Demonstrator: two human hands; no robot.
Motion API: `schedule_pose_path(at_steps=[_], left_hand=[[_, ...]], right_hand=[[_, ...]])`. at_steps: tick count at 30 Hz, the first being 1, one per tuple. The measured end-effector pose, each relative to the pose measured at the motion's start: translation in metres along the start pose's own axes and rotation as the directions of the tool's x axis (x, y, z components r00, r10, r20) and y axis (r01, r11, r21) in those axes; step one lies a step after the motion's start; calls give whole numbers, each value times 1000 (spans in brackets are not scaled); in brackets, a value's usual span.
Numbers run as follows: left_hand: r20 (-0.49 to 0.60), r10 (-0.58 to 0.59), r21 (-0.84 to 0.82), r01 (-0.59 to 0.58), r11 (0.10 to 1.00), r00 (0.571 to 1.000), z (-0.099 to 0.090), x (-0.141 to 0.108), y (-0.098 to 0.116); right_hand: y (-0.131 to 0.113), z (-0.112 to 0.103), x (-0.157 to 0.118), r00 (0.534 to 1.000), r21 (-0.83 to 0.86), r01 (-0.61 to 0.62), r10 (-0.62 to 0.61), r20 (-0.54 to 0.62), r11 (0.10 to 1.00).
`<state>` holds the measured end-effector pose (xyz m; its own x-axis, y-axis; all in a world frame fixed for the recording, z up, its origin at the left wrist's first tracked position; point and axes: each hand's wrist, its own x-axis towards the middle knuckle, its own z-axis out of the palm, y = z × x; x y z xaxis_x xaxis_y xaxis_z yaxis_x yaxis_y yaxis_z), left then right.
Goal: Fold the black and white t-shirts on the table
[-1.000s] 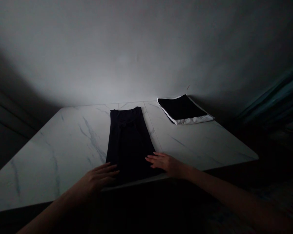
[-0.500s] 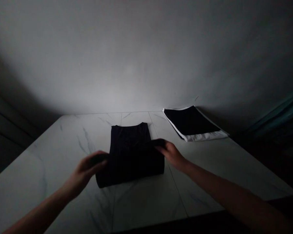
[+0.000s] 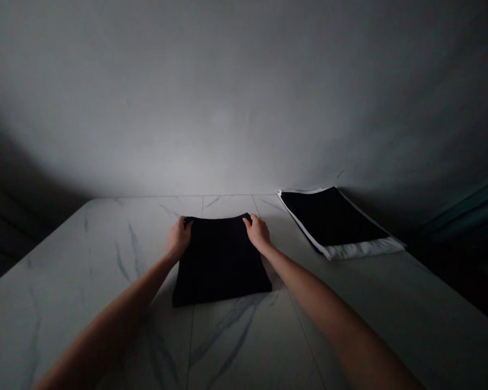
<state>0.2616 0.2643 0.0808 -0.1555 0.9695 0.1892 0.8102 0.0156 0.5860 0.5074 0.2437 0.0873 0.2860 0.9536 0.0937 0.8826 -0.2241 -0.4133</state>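
Observation:
A black folded garment (image 3: 223, 262) lies on the marble-patterned table in front of me, its near edge wider than its far edge. My left hand (image 3: 179, 236) is closed on its far left corner, thumb on top. On the far right corner, my right hand (image 3: 257, 230) pinches the cloth in the same way. Between the two hands the far edge sags slightly. The fingers beneath the cloth are hidden, and the dark fabric shows hardly any detail.
To the right, near the wall (image 3: 219, 108), lies a stack of folded black and white cloths (image 3: 337, 216). The pale table (image 3: 117, 292) has grey veins and seam lines. Bluish-green fabric (image 3: 467, 203) hangs in the dark at the right edge.
Both hands have moved away from me to the garment's far corners. The near part of the cloth now lies folded over, covering the far part that showed before. The view has shifted slightly.

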Motion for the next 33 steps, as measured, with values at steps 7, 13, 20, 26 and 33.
schedule_pose_path(at_steps=[7, 13, 20, 26, 33], left_hand=[[-2, 33, 266, -31, 963, 999, -11, -6, 6], [-96, 337, 437, -264, 860, 937, 0, -35, 18], [257, 470, 369, -536, 760, 844, 24, -69, 28], [259, 552, 293, -610, 737, 792, 6, -105, 19], [304, 541, 302, -618, 726, 784, 2, -147, 4]], right_hand=[[1, -2, 0, 999, -144, -1, -5, -43, 990], [-9, 6, -23, 951, -195, 275, -297, -89, 941], [-15, 14, -31, 927, -126, 349, -323, 189, 929], [-16, 2, -80, 922, -84, 381, -372, 108, 921], [12, 5, -141, 864, -91, 499, -486, 128, 862]])
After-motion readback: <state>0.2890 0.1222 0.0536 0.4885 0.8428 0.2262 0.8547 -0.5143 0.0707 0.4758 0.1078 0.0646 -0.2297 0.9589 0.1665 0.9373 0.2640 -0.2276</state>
